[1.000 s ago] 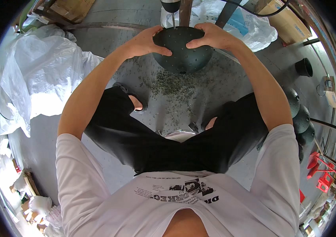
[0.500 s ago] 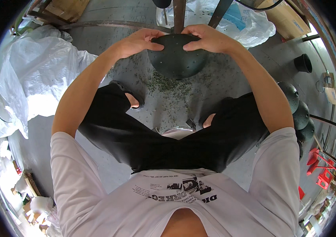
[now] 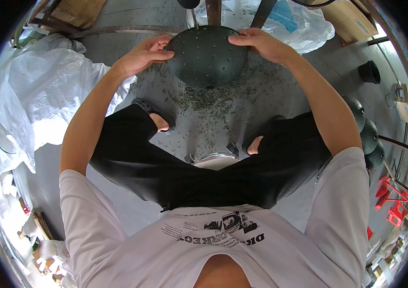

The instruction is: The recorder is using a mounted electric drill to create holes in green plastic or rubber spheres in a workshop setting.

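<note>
Head camera looks straight down on a seated person, and both arms are stretched out in front. The left hand (image 3: 142, 55) has its fingers curled onto the left rim of a dark round dome-shaped shell (image 3: 207, 56), thumb laid on its studded surface. The right hand (image 3: 260, 43) clasps the opposite rim, fingers bent over the top edge. So the shell is held between the two hands, out past the knees, its bulging side facing up at us, dotted with small bumps, a small hole near its lower edge.

Right below the shell, a scatter of small greenish-grey chips (image 3: 204, 98) lies on the grey concrete floor (image 3: 117, 206), thickest just under the dome. Black trousers (image 3: 204, 177) spread wide to either side, a dark sandal (image 3: 147, 106) on the left foot. Between the legs sits the shiny rim of a metal stool (image 3: 215, 158).

Off to the left, crumpled white plastic sheeting (image 3: 36, 91) is piled up. More plastic bags (image 3: 290, 24) lie beyond the shell, with a cardboard box (image 3: 348, 19) behind. On the right, a black pot (image 3: 369, 72) stands alone, and a few more dark domes (image 3: 367, 134) are stacked near the right elbow.
</note>
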`<state>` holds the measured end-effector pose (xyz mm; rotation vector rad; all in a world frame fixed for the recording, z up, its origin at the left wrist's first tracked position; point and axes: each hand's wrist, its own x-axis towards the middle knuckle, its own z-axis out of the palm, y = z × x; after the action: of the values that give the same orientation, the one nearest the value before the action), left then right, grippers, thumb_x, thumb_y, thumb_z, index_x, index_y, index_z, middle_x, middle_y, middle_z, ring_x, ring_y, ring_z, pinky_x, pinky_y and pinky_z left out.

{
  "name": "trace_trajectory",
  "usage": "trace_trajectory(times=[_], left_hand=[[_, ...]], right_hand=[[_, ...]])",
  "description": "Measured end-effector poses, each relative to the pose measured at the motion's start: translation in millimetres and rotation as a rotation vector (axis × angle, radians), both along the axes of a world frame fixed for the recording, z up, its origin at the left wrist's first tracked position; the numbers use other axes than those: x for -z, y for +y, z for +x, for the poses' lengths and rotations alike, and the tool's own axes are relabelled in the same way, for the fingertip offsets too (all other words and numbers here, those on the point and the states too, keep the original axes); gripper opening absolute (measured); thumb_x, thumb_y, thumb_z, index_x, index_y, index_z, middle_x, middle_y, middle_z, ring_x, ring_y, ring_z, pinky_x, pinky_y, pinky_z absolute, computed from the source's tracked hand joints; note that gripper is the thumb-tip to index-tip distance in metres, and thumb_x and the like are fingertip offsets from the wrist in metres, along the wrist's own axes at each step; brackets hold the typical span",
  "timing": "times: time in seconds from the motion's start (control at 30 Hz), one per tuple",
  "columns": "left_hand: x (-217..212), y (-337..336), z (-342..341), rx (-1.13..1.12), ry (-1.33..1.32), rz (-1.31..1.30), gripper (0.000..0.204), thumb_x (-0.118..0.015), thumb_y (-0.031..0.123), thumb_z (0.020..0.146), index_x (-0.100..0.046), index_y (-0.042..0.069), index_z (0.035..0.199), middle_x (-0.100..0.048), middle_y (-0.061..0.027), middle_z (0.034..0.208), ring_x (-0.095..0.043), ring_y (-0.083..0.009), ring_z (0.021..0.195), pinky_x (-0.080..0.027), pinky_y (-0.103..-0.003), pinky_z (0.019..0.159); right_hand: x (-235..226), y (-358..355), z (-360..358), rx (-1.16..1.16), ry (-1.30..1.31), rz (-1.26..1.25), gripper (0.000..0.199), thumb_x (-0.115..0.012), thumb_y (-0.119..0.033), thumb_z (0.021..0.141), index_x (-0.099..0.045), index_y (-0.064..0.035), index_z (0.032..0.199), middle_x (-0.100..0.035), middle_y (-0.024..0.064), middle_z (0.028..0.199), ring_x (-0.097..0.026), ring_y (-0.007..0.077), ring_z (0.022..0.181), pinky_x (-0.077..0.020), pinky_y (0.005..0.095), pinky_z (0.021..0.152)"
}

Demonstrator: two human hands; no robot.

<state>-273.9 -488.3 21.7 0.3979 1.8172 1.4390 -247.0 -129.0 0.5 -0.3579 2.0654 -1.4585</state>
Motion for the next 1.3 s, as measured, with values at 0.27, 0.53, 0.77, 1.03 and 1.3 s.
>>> trace_trajectory(times=[0.27, 0.53, 0.77, 1.03, 1.3], left_hand=[[13, 34, 5, 0.074, 0.582, -0.211, 0.092, -0.088, 0.035, 0.075, -0.041, 0.004, 0.148, -0.055, -0.014, 0.139, -0.05, -0.0267, 0.133, -0.036, -0.04, 0.114], [6, 48, 3, 0.065, 0.57, -0.257, 0.098, -0.094, 0.044, 0.064, -0.046, -0.001, 0.137, -0.061, -0.0202, 0.129, -0.058, -0.0319, 0.123, -0.042, -0.039, 0.109], [15, 31, -5, -0.002, 0.566, -0.215, 0.098, -0.093, 0.043, 0.065, -0.045, -0.003, 0.136, -0.064, -0.0185, 0.122, -0.06, -0.029, 0.118, -0.044, -0.039, 0.105], [8, 25, -2, 0.04, 0.524, -0.164, 0.097, -0.091, 0.04, 0.072, -0.039, 0.005, 0.147, -0.06, -0.0173, 0.131, -0.056, -0.0292, 0.125, -0.042, -0.04, 0.108], [8, 23, 0, 0.018, 0.565, -0.149, 0.1, -0.092, 0.042, 0.07, -0.04, 0.009, 0.149, -0.057, -0.0166, 0.137, -0.053, -0.0304, 0.13, -0.043, -0.043, 0.11]], right_hand=[[2, -19, -6, 0.08, 0.052, -0.015, 0.067, -0.073, -0.054, 0.088, -0.068, 0.0022, 0.123, -0.07, 0.0099, 0.114, -0.064, 0.0195, 0.108, -0.0438, 0.032, 0.1], [4, -11, -11, 0.059, 0.078, 0.033, 0.058, -0.075, -0.048, 0.087, -0.07, 0.0008, 0.119, -0.072, 0.0078, 0.108, -0.065, 0.0174, 0.099, -0.0464, 0.0295, 0.094], [-5, -12, 4, -0.013, 0.225, 0.053, 0.058, -0.081, -0.047, 0.081, -0.072, -0.0001, 0.115, -0.073, 0.0091, 0.103, -0.067, 0.0192, 0.098, -0.0476, 0.0304, 0.092], [-3, -17, -2, 0.063, 0.215, 0.058, 0.069, -0.085, -0.05, 0.075, -0.07, 0.002, 0.119, -0.072, 0.0119, 0.106, -0.067, 0.0221, 0.099, -0.0494, 0.0321, 0.09], [-8, -21, -5, 0.055, 0.202, 0.007, 0.066, -0.085, -0.048, 0.076, -0.07, 0.0024, 0.116, -0.072, 0.0121, 0.104, -0.068, 0.0223, 0.098, -0.0505, 0.033, 0.09]])
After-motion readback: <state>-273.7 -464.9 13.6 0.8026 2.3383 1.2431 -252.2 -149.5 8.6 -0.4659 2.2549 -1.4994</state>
